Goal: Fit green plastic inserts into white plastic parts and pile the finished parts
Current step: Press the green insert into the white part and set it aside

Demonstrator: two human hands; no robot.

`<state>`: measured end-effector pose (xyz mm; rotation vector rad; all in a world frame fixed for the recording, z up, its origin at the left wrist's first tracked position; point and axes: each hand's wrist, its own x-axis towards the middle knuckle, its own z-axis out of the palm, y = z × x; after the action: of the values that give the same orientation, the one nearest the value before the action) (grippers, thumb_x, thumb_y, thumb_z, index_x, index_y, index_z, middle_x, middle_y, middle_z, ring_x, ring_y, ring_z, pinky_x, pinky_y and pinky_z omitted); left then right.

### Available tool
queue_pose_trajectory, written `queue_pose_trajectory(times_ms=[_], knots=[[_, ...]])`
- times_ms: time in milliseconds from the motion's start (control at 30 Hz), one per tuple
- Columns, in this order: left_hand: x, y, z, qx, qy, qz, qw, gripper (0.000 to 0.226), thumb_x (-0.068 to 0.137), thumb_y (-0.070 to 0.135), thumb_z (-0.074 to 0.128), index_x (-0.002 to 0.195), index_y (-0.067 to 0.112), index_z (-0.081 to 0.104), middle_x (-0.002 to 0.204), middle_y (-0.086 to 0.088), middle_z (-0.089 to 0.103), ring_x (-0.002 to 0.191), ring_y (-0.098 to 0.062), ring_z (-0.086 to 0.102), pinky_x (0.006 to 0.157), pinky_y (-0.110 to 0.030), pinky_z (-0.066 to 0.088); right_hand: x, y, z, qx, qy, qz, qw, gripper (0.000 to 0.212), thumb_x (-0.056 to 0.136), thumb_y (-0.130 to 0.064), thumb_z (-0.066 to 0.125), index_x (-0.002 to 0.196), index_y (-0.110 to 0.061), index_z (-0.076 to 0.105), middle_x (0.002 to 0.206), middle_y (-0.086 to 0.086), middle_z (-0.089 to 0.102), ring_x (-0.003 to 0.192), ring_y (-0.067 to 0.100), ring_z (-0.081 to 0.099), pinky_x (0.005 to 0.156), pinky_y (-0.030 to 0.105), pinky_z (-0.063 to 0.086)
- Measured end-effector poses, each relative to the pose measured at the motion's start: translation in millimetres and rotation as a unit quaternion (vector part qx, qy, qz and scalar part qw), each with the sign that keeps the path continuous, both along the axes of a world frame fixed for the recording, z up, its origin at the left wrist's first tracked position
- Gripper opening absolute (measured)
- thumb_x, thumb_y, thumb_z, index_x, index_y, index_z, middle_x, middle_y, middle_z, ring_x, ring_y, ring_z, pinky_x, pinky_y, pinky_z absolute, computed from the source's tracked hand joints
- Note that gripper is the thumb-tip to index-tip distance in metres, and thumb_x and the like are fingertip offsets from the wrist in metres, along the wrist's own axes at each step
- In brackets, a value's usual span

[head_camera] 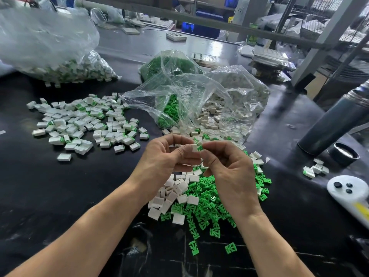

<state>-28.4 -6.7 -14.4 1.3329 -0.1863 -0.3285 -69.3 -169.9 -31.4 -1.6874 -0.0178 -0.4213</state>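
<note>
The left hand (171, 154) pinches a small white part (194, 147) at its fingertips, and the right hand (227, 166) pinches a green insert (199, 148) against it, above the black table (50, 196). Below lie loose white parts (171, 194) and green inserts (207, 204); the finished pile (83, 122) sits left.

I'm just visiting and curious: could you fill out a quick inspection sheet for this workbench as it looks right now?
Surface: dark glossy table, scuffed.
Job's things: loose white parts and green inserts heaped below the hands; finished pile at left; open supply bags.
Clutter: dark cylinder, black cap, white controller.
Grip: left hand pinches a white part; right hand pinches a green insert against it.
Cables: nothing seen.
Surroundings: metal shelving, blue bins.
</note>
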Motion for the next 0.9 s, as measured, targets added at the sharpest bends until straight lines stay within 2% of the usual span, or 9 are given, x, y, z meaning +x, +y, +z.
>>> queue_pose_trajectory(times_ms=[100, 233, 367, 500, 600, 733, 833, 900], knots=[[-0.7, 0.0, -0.2, 0.01, -0.009, -0.001, 1.0, 0.016, 0.098, 0.012, 0.063, 0.112, 0.004, 0.063, 0.094, -0.016, 0.079, 0.09, -0.029, 0.078, 0.071, -0.028, 0.063, 0.0, 0.3, 0.2, -0.012, -0.003, 0.008, 1.0, 0.012, 0.091, -0.014, 0.077, 0.102, -0.018, 0.075, 0.091, 0.0, 0.076, 0.08, 0.014, 0.071, 0.071, 0.033, 0.061], [-1.2, -1.8, -1.4, 0.029, -0.024, 0.0, 0.999, 0.014, 0.098, 0.009, 0.064, 0.111, 0.003, 0.064, 0.092, -0.013, 0.079, 0.086, -0.025, 0.078, 0.07, -0.029, 0.063, 0.2, 0.2, 0.5, -0.011, -0.004, 0.022, 1.0, 0.011, 0.092, -0.012, 0.075, 0.101, -0.018, 0.076, 0.091, -0.003, 0.077, 0.08, 0.011, 0.072, 0.069, 0.023, 0.056], [-1.2, -1.7, -1.8, 0.049, -0.041, 0.0, 0.998, 0.015, 0.097, 0.009, 0.066, 0.111, 0.004, 0.065, 0.093, -0.014, 0.079, 0.087, -0.026, 0.078, 0.072, -0.031, 0.062, 0.5, -3.1, 0.9, -0.024, 0.0, 0.019, 1.0, 0.012, 0.092, -0.013, 0.076, 0.097, -0.023, 0.078, 0.089, -0.002, 0.076, 0.074, 0.014, 0.067, 0.063, 0.03, 0.058], [-1.1, -2.3, -2.8, 0.059, -0.049, -0.002, 0.997, 0.013, 0.096, 0.01, 0.067, 0.108, 0.006, 0.067, 0.092, -0.013, 0.079, 0.087, -0.024, 0.078, 0.071, -0.028, 0.061, 1.2, -4.7, -0.4, -0.019, 0.011, 0.017, 1.0, 0.012, 0.093, -0.014, 0.076, 0.1, -0.022, 0.077, 0.091, 0.0, 0.076, 0.075, 0.018, 0.068, 0.061, 0.027, 0.058], [-0.3, -1.5, -2.5, 0.064, -0.058, -0.003, 0.996, 0.012, 0.095, 0.013, 0.068, 0.106, 0.007, 0.067, 0.093, -0.012, 0.079, 0.087, -0.021, 0.078, 0.068, -0.023, 0.06, 2.5, -4.4, -0.8, 0.019, 0.028, 0.007, 0.999, 0.012, 0.093, -0.016, 0.076, 0.105, -0.018, 0.075, 0.09, 0.003, 0.076, 0.073, 0.015, 0.069, 0.061, 0.026, 0.057], [-0.7, -2.0, -3.7, 0.055, -0.056, -0.009, 0.997, 0.012, 0.094, 0.012, 0.07, 0.105, 0.007, 0.068, 0.096, -0.014, 0.079, 0.087, -0.021, 0.077, 0.071, -0.024, 0.06, 2.5, -3.4, 0.5, 0.031, 0.031, 0.001, 0.999, 0.005, 0.094, -0.022, 0.073, 0.096, -0.017, 0.075, 0.08, 0.004, 0.074, 0.066, 0.015, 0.066, 0.058, 0.025, 0.056], [-0.7, -1.9, -5.8, 0.058, -0.062, 0.005, 0.996, 0.008, 0.094, 0.01, 0.071, 0.102, 0.009, 0.071, 0.088, -0.006, 0.077, 0.08, -0.014, 0.073, 0.069, -0.023, 0.059, 1.7, -0.4, 1.2, 0.044, 0.032, 0.001, 0.999, 0.012, 0.092, -0.026, 0.071, 0.09, -0.015, 0.074, 0.074, 0.005, 0.072, 0.061, 0.017, 0.063, 0.056, 0.027, 0.055], [0.2, -2.2, -6.7, 0.067, -0.067, 0.019, 0.995, 0.006, 0.093, 0.01, 0.072, 0.099, 0.011, 0.073, 0.078, 0.002, 0.074, 0.072, -0.008, 0.068, 0.064, -0.02, 0.057, 1.8, 1.4, 1.3, 0.049, 0.031, 0.003, 0.998, 0.009, 0.093, -0.022, 0.072, 0.091, -0.014, 0.073, 0.075, 0.006, 0.072, 0.061, 0.018, 0.064, 0.056, 0.028, 0.056]])
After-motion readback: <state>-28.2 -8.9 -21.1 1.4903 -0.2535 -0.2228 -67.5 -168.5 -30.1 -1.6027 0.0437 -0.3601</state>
